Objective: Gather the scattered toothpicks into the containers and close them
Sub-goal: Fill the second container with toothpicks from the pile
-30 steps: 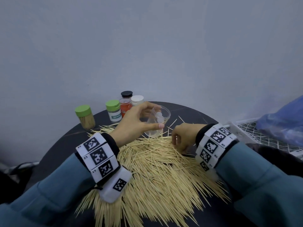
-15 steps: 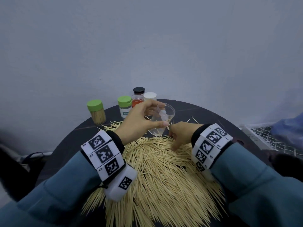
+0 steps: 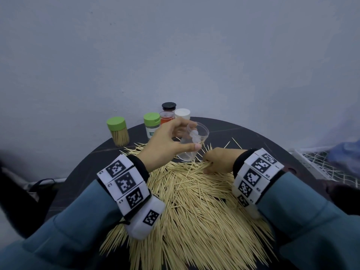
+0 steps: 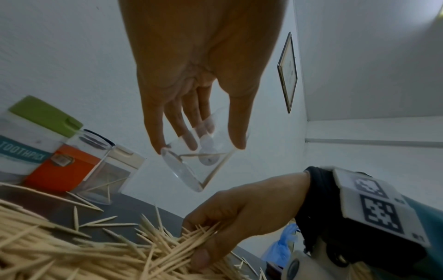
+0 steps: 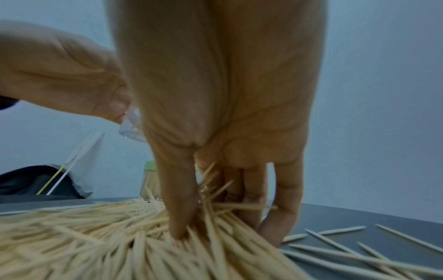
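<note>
A big heap of pale wooden toothpicks (image 3: 194, 207) covers the dark round table (image 3: 263, 145). My left hand (image 3: 171, 141) grips a clear, open container (image 3: 191, 144), tilted, just above the far edge of the heap; in the left wrist view the container (image 4: 203, 163) holds a few toothpicks. Right of it, my right hand (image 3: 216, 162) is down in the heap, thumb and fingers closing round a bunch of toothpicks (image 5: 215, 206). In the left wrist view that bunch (image 4: 191, 240) sticks out of the right hand (image 4: 239, 214).
At the table's back stand a green-lidded jar full of toothpicks (image 3: 117, 131), a green-lidded labelled jar (image 3: 151, 124), an orange jar with a black lid (image 3: 167, 114) and a white-lidded jar (image 3: 182, 114). A white wire basket (image 3: 319, 164) with a blue bag lies right of the table.
The head view has swung left and down. My right hand has dug into the heap and closed on a bunch of toothpicks. The left hand keeps holding the clear container.
</note>
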Demonstrator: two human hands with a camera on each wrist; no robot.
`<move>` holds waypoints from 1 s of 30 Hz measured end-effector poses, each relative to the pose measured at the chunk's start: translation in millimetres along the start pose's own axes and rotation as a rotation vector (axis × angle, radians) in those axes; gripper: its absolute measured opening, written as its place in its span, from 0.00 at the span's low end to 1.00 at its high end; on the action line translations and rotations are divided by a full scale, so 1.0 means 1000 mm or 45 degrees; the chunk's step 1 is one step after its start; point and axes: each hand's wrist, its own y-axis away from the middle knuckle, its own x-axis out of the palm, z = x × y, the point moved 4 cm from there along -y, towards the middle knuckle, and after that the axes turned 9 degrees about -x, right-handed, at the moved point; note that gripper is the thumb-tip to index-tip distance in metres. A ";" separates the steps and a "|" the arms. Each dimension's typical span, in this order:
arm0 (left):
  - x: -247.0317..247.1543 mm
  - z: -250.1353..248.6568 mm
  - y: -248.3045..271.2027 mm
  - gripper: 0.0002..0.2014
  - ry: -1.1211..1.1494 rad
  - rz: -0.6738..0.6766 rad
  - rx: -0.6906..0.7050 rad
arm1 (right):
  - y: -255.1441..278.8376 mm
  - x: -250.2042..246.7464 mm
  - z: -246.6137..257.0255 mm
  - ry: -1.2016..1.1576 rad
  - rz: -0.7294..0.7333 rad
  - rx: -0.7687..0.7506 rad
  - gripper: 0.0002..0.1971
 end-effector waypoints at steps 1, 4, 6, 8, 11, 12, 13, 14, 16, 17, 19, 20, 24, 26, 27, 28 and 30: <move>0.000 0.000 0.000 0.24 0.000 -0.001 0.000 | 0.000 0.000 0.000 -0.002 0.011 0.000 0.21; -0.002 0.001 0.000 0.25 0.015 -0.002 -0.007 | 0.002 0.001 0.002 -0.019 0.038 -0.007 0.18; -0.003 0.001 0.000 0.25 0.031 -0.002 -0.011 | 0.003 0.000 0.002 -0.033 0.050 -0.003 0.17; -0.005 0.001 0.001 0.25 0.032 -0.012 -0.009 | 0.004 -0.002 0.002 -0.066 0.051 -0.006 0.17; -0.007 0.000 0.001 0.25 0.045 -0.018 -0.002 | 0.004 -0.003 0.000 -0.165 0.053 -0.010 0.14; -0.007 0.000 0.001 0.25 0.046 -0.020 0.001 | 0.004 -0.003 -0.001 -0.234 0.041 -0.004 0.13; -0.008 0.000 0.001 0.25 0.045 -0.024 0.004 | 0.004 -0.003 -0.002 -0.317 0.026 0.004 0.14; -0.009 0.000 0.001 0.24 0.042 -0.030 0.004 | 0.004 -0.003 -0.003 -0.387 0.013 0.010 0.15; -0.011 0.000 0.001 0.24 0.032 -0.041 -0.001 | 0.005 -0.003 -0.005 -0.484 0.008 0.012 0.14; -0.012 0.001 0.001 0.24 0.031 -0.047 -0.004 | 0.006 -0.003 -0.005 -0.529 0.009 0.007 0.12; -0.013 0.001 0.001 0.24 0.041 -0.057 -0.009 | 0.006 -0.004 -0.003 -0.634 0.020 -0.023 0.11; -0.014 0.001 0.000 0.24 0.046 -0.061 -0.011 | 0.006 -0.004 -0.002 -0.704 0.023 -0.039 0.10; -0.017 0.001 0.000 0.23 0.048 -0.060 -0.013 | 0.006 -0.004 -0.002 -0.862 0.032 -0.073 0.09; -0.019 0.002 0.000 0.23 0.046 -0.068 -0.019 | 0.006 -0.004 -0.003 -0.926 0.021 -0.087 0.09; -0.020 0.002 0.000 0.24 0.046 -0.075 -0.026 | 0.007 -0.005 -0.003 -0.957 0.005 -0.098 0.08; -0.021 0.003 0.000 0.24 0.048 -0.082 -0.034 | 0.007 -0.006 -0.004 -0.989 -0.018 -0.110 0.08; -0.023 0.003 -0.001 0.23 0.055 -0.099 -0.042 | 0.007 -0.011 -0.004 -1.046 -0.086 -0.151 0.12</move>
